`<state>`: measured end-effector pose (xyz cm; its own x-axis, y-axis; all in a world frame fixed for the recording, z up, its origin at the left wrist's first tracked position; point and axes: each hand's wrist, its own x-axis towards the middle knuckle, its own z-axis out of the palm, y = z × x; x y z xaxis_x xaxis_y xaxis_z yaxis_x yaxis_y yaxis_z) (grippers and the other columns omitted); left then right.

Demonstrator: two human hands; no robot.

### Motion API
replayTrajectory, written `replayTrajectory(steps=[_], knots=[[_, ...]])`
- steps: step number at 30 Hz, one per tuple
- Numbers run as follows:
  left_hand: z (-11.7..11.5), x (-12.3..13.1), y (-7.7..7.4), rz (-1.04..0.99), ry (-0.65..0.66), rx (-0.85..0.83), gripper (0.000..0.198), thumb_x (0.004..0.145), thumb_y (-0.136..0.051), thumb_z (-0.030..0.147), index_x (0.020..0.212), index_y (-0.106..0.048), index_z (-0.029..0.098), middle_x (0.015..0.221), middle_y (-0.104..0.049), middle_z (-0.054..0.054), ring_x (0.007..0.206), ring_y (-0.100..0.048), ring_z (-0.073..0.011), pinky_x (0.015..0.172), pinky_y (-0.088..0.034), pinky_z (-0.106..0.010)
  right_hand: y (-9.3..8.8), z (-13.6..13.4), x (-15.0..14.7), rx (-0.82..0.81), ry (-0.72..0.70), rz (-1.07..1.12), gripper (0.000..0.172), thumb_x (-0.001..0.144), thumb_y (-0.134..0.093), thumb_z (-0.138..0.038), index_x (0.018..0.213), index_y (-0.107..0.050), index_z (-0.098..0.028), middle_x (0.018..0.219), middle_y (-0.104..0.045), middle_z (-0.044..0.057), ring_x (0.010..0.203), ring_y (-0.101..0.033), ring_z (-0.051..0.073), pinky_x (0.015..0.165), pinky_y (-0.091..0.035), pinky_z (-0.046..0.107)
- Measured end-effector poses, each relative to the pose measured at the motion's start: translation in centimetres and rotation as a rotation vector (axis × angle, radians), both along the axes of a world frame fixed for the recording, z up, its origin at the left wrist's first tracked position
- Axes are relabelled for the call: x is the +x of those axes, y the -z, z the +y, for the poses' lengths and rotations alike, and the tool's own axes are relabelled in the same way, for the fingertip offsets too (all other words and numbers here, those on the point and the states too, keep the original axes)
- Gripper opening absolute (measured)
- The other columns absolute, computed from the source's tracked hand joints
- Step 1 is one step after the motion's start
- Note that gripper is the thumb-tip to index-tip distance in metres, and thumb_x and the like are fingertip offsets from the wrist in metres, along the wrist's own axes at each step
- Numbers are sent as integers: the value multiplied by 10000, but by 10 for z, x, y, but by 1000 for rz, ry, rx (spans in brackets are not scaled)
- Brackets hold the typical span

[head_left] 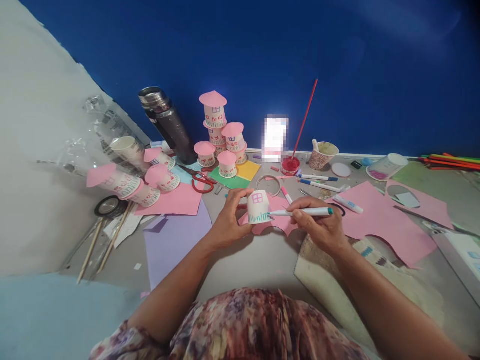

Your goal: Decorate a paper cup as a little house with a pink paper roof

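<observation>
My left hand (pixel 227 220) is closed round a small upturned white paper cup (pixel 258 206) with a pink window drawn on it and green grass strokes along its lower rim. My right hand (pixel 319 225) grips a white marker with a teal end (pixel 303 212), and its tip touches the cup's lower right edge. Both hands hover above a pink paper sheet (pixel 375 220) on the grey table. Finished cup houses with pink cone roofs (pixel 221 135) stand stacked behind, and more of them (pixel 127 182) lie on their sides at the left.
Red-handled scissors (pixel 200 179), a dark metal flask (pixel 168 122), a red paint pot with a stick (pixel 290 165), a patterned cup (pixel 321 155), several markers (pixel 318 182), a tape ring (pixel 269 185), coloured paper sheets (pixel 176 240), wooden skewers (pixel 101 245) and pencils (pixel 450 161) crowd the table below the blue wall.
</observation>
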<state>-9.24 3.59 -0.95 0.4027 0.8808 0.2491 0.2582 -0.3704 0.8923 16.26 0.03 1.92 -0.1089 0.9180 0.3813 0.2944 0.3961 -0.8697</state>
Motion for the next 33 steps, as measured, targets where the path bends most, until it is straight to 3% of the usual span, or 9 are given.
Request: replayTrajectory(steps=[8,14,21,28,33], knots=[[-4,3,-2,95,-11,79,719,800,-870,369,1420,-513,310,1374,-490,-101,1324,-536,-302,1053,-584,-472,-2,-3,-8,40,-5,-51,302,987,-678,-480,882,-769,-211,692,-744,29,576,-671,161,539,-517,264],[-5,3,-1,113,12,68,738,784,-879,358,1424,-513,315,1366,-491,-102,1321,-530,-312,1049,-576,-472,-1,-3,-11,42,-41,-82,186,963,-709,-370,901,-763,-203,705,-759,25,562,-664,151,565,-523,257],[-4,3,0,125,9,96,724,787,-857,307,1424,-511,307,1347,-497,-100,1304,-525,-308,1030,-581,-453,-5,-3,-10,4,-88,-47,219,972,-679,-344,819,-751,-205,648,-732,8,554,-643,139,521,-482,236],[-3,2,1,106,3,93,732,783,-862,322,1426,-512,297,1338,-489,-97,1309,-525,-300,1054,-573,-456,0,-2,-6,-15,21,17,145,943,-718,-318,851,-761,-214,652,-722,-9,540,-638,131,531,-488,244],[-4,3,3,40,-16,34,732,782,-851,275,1432,-513,287,1426,-493,-108,1371,-513,-304,1078,-559,-443,5,7,-1,-24,307,130,155,952,-694,-334,1010,-775,-215,754,-757,8,542,-614,133,529,-498,266]])
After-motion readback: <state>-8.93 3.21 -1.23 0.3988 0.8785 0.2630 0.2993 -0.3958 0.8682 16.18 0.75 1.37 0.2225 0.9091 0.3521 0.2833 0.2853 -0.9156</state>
